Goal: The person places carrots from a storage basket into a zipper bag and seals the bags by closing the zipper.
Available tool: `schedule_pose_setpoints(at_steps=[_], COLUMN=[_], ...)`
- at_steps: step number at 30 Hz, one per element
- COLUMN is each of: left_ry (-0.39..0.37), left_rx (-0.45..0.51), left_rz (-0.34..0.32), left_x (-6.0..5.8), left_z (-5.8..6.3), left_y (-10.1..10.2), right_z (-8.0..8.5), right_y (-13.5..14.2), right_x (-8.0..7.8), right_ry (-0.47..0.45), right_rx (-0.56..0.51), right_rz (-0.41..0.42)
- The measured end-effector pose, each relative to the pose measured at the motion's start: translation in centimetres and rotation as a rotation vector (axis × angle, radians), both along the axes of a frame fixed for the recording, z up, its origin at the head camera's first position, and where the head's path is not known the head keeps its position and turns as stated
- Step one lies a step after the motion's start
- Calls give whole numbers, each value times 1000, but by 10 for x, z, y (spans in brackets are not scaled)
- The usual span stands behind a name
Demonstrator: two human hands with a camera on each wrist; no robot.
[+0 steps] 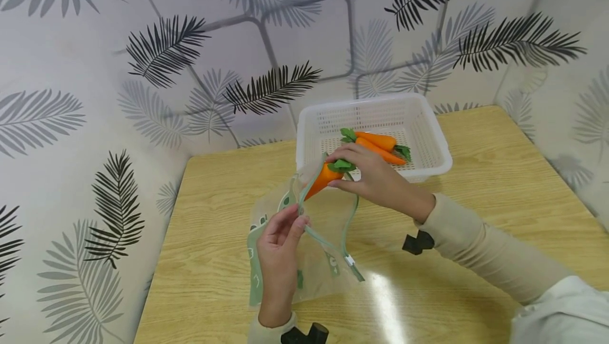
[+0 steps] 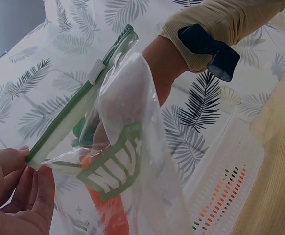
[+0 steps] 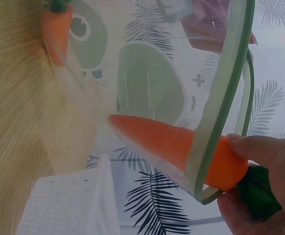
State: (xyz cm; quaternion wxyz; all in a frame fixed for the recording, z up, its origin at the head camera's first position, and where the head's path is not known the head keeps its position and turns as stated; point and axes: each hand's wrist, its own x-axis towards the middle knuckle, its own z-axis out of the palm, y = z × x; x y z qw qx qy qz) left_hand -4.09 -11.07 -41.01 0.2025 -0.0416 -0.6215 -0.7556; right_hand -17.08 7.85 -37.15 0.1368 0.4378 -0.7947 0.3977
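My right hand (image 1: 368, 175) grips an orange carrot (image 1: 325, 179) at its thick end, by the green leafy top. Tip first, the carrot is partway into the mouth of a clear zip bag (image 3: 150, 83) with green prints and a green zip edge. The leaves (image 3: 257, 192) stay outside, beside my palm. My left hand (image 1: 282, 251) pinches the zip edge, fingers and thumb together, as the left wrist view also shows. The bag's mouth stands open, its white slider (image 2: 96, 71) near one end. Another orange carrot shape (image 3: 57, 34) appears at the bag's far side in the right wrist view.
Behind the bag stands a white perforated basket (image 1: 434, 160) with two carrots (image 1: 380, 148) lying in it. Everything rests on a wooden table (image 1: 209, 217) against a wall (image 1: 157, 101) with leaf patterns.
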Motion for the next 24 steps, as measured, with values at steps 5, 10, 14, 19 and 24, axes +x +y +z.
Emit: schedule_pose_setpoints(at_steps=[5,10,14,19,24], left_ry=[6,3,2,-4,-14], left_rx=[-5,0,-3,-4,-3], left_rz=[16,18,20,15,18], left_x=[0,-1,0,1,2], left_z=[-1,-1,0,0,2], left_y=[0,0,0,-1,-2], right_z=[0,0,-1,-1,-1], right_y=[0,2,4,10,15], right_x=[1,1,2,3,0], right_ry=[-22,-40,-39,-62,-74], right_rx=[0,-25,-20,4,-5], right_rz=[20,48,19,-40,-37])
